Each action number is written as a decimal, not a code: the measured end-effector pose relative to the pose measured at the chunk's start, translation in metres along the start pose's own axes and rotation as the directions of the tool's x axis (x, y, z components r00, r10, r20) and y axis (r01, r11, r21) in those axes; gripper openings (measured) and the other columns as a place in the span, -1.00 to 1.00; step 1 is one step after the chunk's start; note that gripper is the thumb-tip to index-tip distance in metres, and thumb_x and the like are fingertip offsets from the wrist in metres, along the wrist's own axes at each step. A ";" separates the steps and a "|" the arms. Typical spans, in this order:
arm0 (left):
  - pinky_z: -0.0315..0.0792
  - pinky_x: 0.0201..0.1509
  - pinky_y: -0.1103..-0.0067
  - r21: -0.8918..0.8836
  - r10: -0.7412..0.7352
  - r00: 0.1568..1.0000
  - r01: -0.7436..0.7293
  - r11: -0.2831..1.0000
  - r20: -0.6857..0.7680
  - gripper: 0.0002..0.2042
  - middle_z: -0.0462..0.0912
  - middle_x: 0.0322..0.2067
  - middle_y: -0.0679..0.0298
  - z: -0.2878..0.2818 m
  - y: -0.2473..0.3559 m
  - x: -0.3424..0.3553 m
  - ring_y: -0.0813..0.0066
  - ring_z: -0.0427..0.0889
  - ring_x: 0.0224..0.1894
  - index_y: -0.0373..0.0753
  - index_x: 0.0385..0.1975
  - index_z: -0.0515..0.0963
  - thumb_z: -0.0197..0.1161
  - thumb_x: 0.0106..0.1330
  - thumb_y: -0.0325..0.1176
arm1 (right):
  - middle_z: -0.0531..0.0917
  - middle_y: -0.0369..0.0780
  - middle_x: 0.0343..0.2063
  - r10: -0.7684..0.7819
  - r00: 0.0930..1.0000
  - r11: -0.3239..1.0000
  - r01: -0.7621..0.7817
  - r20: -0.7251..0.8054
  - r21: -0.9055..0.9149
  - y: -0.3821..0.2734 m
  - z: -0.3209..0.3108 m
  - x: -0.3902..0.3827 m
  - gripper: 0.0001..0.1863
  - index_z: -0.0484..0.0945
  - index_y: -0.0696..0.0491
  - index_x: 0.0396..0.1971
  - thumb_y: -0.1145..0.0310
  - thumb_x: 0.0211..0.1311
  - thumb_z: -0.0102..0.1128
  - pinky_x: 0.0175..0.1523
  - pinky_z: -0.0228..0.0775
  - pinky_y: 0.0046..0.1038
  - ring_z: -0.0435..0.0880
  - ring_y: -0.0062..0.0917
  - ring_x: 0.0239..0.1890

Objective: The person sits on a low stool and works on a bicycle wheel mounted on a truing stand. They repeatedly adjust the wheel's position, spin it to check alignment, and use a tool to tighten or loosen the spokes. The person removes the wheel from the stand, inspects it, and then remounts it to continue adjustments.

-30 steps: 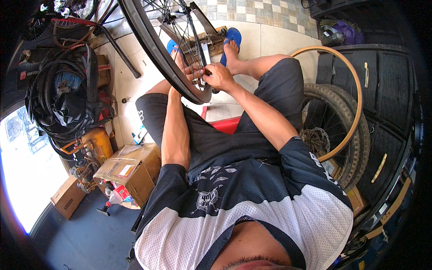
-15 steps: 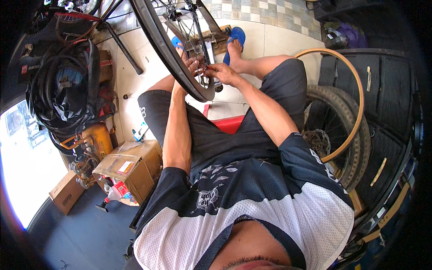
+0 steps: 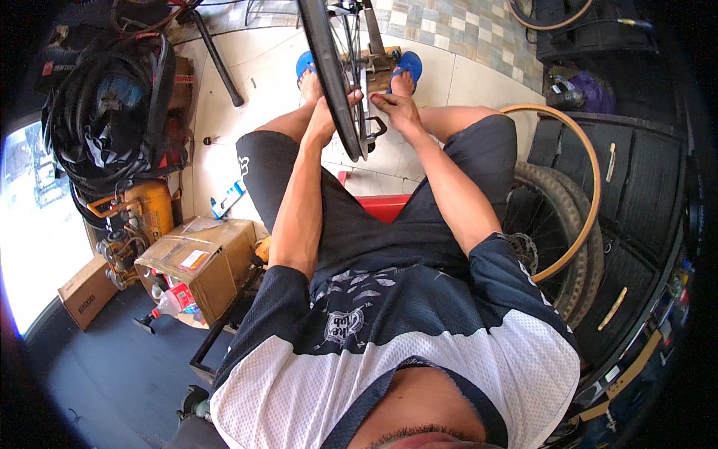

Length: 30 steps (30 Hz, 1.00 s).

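Note:
A black-rimmed bicycle wheel point(image 3: 334, 82) stands upright between my knees, seen nearly edge-on, with thin spokes on its right side. My left hand point(image 3: 326, 120) is at the rim's left, with fingertips reaching past it to the right side; the hand is closed round the wheel. My right hand point(image 3: 399, 112) is just right of the wheel, apart from the rim. Its thumb and fingers are pinched on a small red thing, mostly hidden. A metal stand point(image 3: 374, 30) with a wooden base point(image 3: 380, 77) is behind the wheel, between my feet.
On the right, a tan hoop-like rim point(image 3: 596, 176) leans by knobby tyred wheels point(image 3: 572, 202) and black drawers point(image 3: 636, 168). To the left are coiled black tyres point(image 3: 90, 112), a yellow compressor point(image 3: 153, 206) and a cardboard box point(image 3: 217, 254). A red seat point(image 3: 381, 208) shows between my thighs.
The wheel now appears more edge-on and farther right in view. My right hand has drawn away from the spokes to the right. My left hand stays at the rim.

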<state>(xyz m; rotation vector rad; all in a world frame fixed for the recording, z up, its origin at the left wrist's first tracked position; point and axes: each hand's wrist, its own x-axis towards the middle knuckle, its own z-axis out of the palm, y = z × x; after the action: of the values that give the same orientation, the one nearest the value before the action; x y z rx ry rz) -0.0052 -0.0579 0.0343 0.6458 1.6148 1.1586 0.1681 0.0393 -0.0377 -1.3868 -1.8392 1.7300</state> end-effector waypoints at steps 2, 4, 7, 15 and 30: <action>0.39 -0.29 0.61 -0.036 0.115 0.993 -0.116 0.993 -0.014 -0.52 0.57 -0.40 0.41 0.002 0.000 -0.005 0.64 0.49 -0.35 -0.37 -0.08 0.63 0.43 0.30 -0.02 | 0.77 -0.24 -0.36 0.033 0.999 0.999 -0.034 -0.023 -0.034 -0.003 -0.007 -0.001 -0.53 0.76 -0.01 -0.05 -0.09 0.29 0.34 -0.08 0.45 -0.49 0.65 -0.59 -0.27; 0.40 -0.18 0.54 -0.033 0.103 0.995 -0.103 0.994 0.006 -0.47 0.56 -0.29 0.32 0.000 -0.003 -0.004 0.54 0.51 -0.23 -0.36 0.00 0.54 0.45 0.28 -0.01 | 0.75 -0.27 -0.41 0.006 0.998 0.999 -0.008 -0.065 -0.036 -0.001 -0.011 -0.001 -0.54 0.77 -0.01 -0.08 -0.09 0.26 0.36 -0.10 0.46 -0.47 0.62 -0.57 -0.33; 0.46 0.20 0.30 -0.072 -0.110 0.977 0.125 0.990 0.182 -0.17 0.58 0.12 0.03 -0.003 -0.012 0.005 0.23 0.57 0.17 -0.36 0.36 0.29 0.50 0.22 0.01 | 0.74 -0.25 -0.44 0.086 0.994 0.996 -0.086 -0.068 0.009 0.009 -0.017 0.000 -0.51 0.77 0.00 -0.10 -0.11 0.23 0.39 -0.12 0.47 -0.46 0.63 -0.57 -0.36; 0.48 0.17 0.34 -0.102 -0.057 0.981 0.077 0.992 0.185 -0.19 0.60 0.04 0.06 0.004 -0.021 0.008 0.26 0.58 0.10 -0.45 0.28 0.37 0.46 0.24 0.08 | 0.76 -0.10 -0.42 -0.044 0.994 0.998 0.039 -0.103 -0.054 0.025 -0.024 -0.006 -0.47 0.77 0.05 -0.18 -0.15 0.20 0.38 -0.16 0.50 -0.36 0.71 -0.45 -0.36; 0.50 -0.12 0.44 -0.107 -0.155 0.976 0.172 0.979 0.154 -0.44 0.63 -0.19 0.31 -0.001 -0.038 0.021 0.46 0.59 -0.14 -0.29 0.08 0.56 0.46 0.26 0.02 | 0.76 0.01 -0.37 -0.184 0.977 0.972 0.165 -0.109 -0.165 0.011 -0.038 -0.024 -0.47 0.76 0.08 -0.19 -0.13 0.21 0.35 -0.14 0.51 -0.30 0.77 -0.28 -0.29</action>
<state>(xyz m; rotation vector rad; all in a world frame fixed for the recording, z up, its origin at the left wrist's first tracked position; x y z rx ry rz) -0.0083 -0.0559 -0.0091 0.4975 1.4360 1.0541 0.2132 0.0427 -0.0278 -1.3093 -1.9963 1.4105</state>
